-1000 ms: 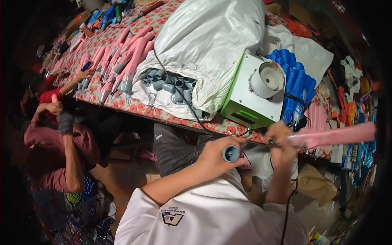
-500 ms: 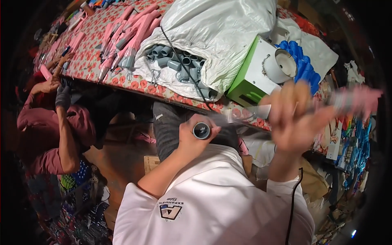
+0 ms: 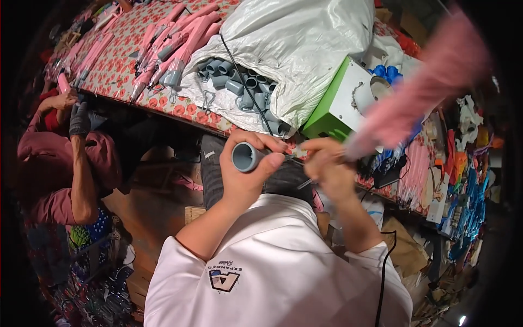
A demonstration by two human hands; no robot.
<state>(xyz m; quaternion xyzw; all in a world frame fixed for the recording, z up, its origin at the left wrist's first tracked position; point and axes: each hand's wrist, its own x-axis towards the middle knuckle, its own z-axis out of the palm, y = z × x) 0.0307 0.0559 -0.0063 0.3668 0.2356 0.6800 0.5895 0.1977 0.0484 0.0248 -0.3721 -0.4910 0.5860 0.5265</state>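
Observation:
My left hand [image 3: 239,182] is wrapped round a short grey umbrella handle [image 3: 246,157], its hollow open end facing up. Its thumb and forefinger reach toward my right hand [image 3: 332,171], which is closed, blurred by motion, just to the right. The right hand grips a folded pink umbrella [image 3: 422,87] near its lower end; the smeared canopy slants up to the far right. A thin metal rod shows below the right fingers. Whether handle and umbrella touch is hidden. Beyond my hands, several more grey handles [image 3: 234,87] lie in the mouth of a white sack [image 3: 294,49].
A green and white machine [image 3: 340,103] with a round metal pot stands right of the sack. Pink folded umbrellas [image 3: 177,41] lie on the flowered tablecloth [image 3: 114,60]. At left sits a co-worker in a maroon top [image 3: 52,169]. A black cord [image 3: 234,60] crosses the sack.
My right hand has come left, close to my left hand, and the pink umbrella has swung upward. The left hand has shifted slightly left and up, tilting the grey handle.

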